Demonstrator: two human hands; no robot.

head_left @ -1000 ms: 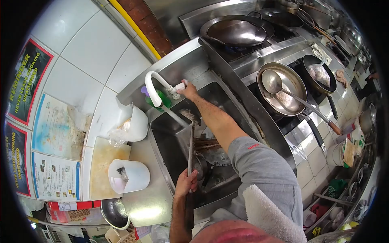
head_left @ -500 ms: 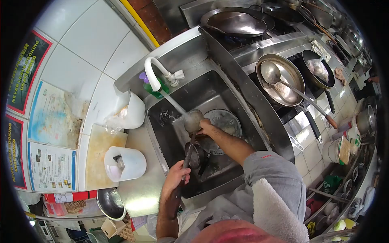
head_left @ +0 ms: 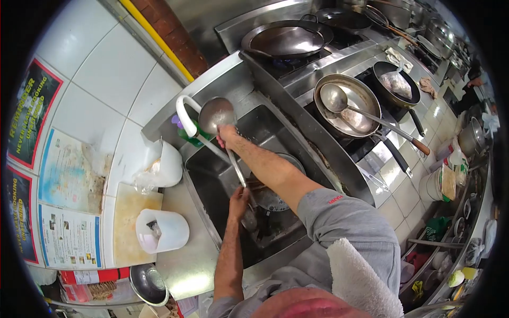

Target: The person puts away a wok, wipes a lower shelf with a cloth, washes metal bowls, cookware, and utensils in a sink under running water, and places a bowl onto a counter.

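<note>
A large metal ladle (head_left: 216,115) is raised beside the white faucet (head_left: 186,114), its round bowl upward and its handle slanting down over the sink. My right hand (head_left: 228,135) is closed at the neck, just below the bowl; whether it also holds a scrubber is hidden. Lower down, my left hand (head_left: 239,203) is wrapped round the handle. Water streams from the faucet into the sink (head_left: 209,183), passing below the bowl. A pan (head_left: 286,199) lies in the sink, partly covered by my right arm. Close to my left hand is a rounded metal utensil (head_left: 249,220), partly hidden.
A green soap bottle (head_left: 192,136) stands behind the faucet. White plastic containers (head_left: 161,230) line the left counter. Right of the sink, a steel pan (head_left: 322,87) holds another ladle (head_left: 335,98), whose wooden-ended handle juts out. A wok (head_left: 286,40) sits on the far burner.
The ladle has moved up and left, out of the water stream to beside the faucet. My right hand rose with it; my left hand shifted up along the handle. The view has shifted slightly.
</note>
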